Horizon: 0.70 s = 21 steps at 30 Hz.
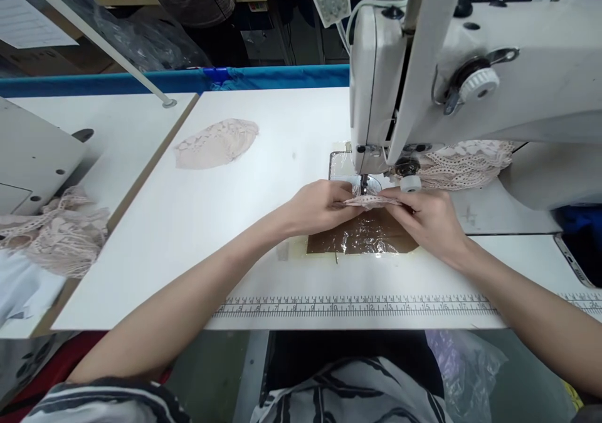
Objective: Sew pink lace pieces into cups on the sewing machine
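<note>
Patterned clothing nearest, left hand and right hand pinch pale lace.

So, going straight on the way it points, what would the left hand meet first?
The left hand would likely meet the presser foot first, beyond the lace fabric it holds, though depth is unclear.

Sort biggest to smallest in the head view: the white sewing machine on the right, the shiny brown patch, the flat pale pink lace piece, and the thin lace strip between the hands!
1. White sewing machine
2. Shiny brown patch and flat lace piece: too alike to rank
3. Thin lace strip, the part showing
</note>
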Each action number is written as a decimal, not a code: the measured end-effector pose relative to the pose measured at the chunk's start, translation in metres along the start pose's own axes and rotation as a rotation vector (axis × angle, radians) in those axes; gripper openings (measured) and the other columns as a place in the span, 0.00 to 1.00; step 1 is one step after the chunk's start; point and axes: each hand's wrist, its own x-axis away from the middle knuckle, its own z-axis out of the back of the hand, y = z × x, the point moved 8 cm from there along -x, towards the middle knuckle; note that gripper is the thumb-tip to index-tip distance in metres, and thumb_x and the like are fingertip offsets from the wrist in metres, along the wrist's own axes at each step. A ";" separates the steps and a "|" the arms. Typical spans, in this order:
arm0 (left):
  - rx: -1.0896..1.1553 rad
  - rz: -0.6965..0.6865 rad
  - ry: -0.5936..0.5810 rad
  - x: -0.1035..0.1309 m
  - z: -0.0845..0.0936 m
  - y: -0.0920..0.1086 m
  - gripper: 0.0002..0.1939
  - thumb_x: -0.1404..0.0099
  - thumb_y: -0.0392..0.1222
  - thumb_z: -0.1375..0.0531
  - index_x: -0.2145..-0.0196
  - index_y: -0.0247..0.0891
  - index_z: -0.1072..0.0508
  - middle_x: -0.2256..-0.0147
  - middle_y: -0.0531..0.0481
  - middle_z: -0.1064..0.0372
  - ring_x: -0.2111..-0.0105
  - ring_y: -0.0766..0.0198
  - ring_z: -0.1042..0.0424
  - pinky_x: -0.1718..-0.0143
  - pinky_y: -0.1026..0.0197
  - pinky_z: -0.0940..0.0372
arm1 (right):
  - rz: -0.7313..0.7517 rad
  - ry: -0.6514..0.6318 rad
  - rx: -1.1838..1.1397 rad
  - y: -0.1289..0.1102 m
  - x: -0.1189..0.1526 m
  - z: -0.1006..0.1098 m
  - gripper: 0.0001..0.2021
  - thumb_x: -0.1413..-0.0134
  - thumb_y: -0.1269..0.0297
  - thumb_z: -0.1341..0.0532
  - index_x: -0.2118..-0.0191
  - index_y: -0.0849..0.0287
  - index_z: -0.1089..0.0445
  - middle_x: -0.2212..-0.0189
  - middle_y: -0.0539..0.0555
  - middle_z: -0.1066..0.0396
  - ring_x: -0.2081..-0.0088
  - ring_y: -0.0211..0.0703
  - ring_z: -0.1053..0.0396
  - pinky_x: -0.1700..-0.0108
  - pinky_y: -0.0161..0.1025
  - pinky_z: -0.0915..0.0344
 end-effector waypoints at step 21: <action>-0.706 -0.297 0.345 0.048 -0.034 0.035 0.15 0.31 0.34 0.46 0.49 0.34 0.29 0.48 0.41 0.30 0.47 0.55 0.30 0.42 0.45 0.42 | 0.313 -0.242 0.183 -0.029 0.012 -0.014 0.13 0.48 0.76 0.44 0.62 0.58 0.25 0.57 0.51 0.23 0.58 0.47 0.29 0.58 0.45 0.38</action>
